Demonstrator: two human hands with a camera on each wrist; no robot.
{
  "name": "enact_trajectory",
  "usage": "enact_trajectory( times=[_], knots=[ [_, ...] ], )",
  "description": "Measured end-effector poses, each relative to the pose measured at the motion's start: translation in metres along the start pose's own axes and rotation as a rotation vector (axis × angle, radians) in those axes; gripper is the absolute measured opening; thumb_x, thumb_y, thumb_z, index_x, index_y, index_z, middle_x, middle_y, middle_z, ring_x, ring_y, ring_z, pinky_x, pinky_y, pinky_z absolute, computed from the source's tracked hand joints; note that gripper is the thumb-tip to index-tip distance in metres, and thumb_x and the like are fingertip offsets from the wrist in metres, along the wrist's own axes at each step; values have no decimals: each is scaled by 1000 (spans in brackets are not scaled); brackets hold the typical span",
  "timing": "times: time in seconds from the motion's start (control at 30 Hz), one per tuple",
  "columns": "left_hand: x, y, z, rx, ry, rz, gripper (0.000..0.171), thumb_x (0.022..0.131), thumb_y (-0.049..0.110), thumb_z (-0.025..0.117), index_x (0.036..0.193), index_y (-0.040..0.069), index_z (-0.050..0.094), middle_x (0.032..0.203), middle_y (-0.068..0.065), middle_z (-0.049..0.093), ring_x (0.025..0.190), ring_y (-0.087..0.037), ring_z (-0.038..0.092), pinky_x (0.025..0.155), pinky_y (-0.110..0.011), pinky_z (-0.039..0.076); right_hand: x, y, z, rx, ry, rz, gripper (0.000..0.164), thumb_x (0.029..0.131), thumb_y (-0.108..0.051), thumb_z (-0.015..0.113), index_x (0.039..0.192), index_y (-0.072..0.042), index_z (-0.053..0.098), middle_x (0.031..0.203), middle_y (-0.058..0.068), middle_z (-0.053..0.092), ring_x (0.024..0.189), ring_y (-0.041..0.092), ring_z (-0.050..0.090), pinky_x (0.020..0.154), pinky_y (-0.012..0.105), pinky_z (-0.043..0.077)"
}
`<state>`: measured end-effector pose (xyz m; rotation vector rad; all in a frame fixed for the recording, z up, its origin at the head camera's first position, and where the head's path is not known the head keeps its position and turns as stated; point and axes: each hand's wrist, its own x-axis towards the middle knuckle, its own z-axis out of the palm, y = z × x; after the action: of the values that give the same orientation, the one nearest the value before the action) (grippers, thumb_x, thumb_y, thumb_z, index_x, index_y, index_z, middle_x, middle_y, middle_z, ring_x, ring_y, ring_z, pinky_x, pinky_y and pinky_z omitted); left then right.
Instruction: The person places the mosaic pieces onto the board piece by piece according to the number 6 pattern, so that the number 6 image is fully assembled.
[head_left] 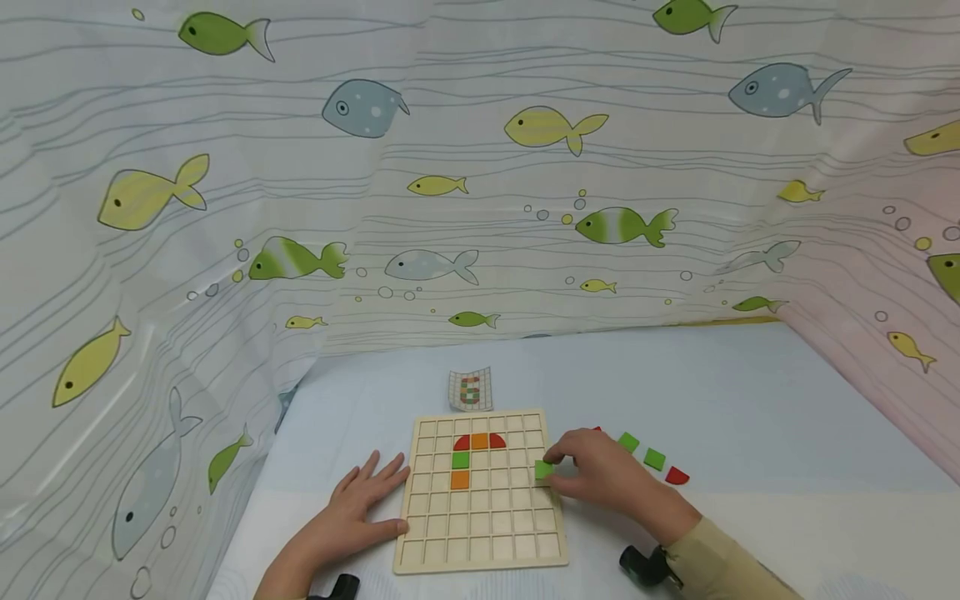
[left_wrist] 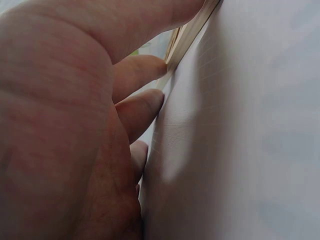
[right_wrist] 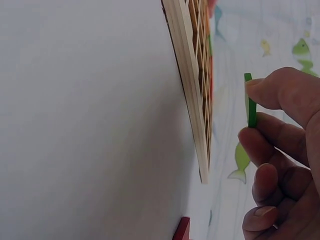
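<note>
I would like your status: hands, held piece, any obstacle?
Right hand pinches green square, raised near right edge of board. Left hand touches its left edge. Nothing visibly blocking.

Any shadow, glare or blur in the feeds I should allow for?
Head: fairly even light, no strong glare, but the card prints small and soft; left wrist: left hand looms close, broad shadow across the table; right wrist: dim, soft shading beside the board, green tile clear.

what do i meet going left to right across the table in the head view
Left hand, wooden grid board, right hand, rightmost loose red piece.
</note>
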<state>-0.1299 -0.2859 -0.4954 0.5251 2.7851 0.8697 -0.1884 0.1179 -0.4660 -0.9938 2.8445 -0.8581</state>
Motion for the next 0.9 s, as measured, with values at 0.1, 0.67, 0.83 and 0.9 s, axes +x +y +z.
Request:
enact_trajectory(
  times=[0.1,0.67,0.83,0.9],
  knots=[
    [0,0,0,8,-3,0,80,86,58,68,150,13,46,159,-4,31,148,-42,7,111,-64,3,5,-4,3,7,-11,0,22,82,-30,81,99,-18,77,89,-18,65,84,3,60,74,27,53],
    [0,1,0,24,14,1,80,86,56,69,148,11,48,158,-5,32,148,-41,8,111,-63,4,29,-18,20,-37,-23,-7,23,83,-34,78,99,-18,77,88,-16,64,84,5,59,77,29,51],
    [-1,1,0,25,20,4,80,86,56,69,148,10,48,158,-6,33,148,-41,8,111,-63,4,37,-24,23,-41,-46,-16,23,84,-33,77,100,-17,77,90,-14,66,87,8,60,77,29,52],
    [-1,1,1,24,19,1,80,86,56,69,148,11,48,158,-6,33,148,-41,8,111,-63,4,41,-28,24,-39,-61,-18,23,84,-33,76,100,-17,78,91,-14,66,86,7,59,76,28,52]
  ],
)
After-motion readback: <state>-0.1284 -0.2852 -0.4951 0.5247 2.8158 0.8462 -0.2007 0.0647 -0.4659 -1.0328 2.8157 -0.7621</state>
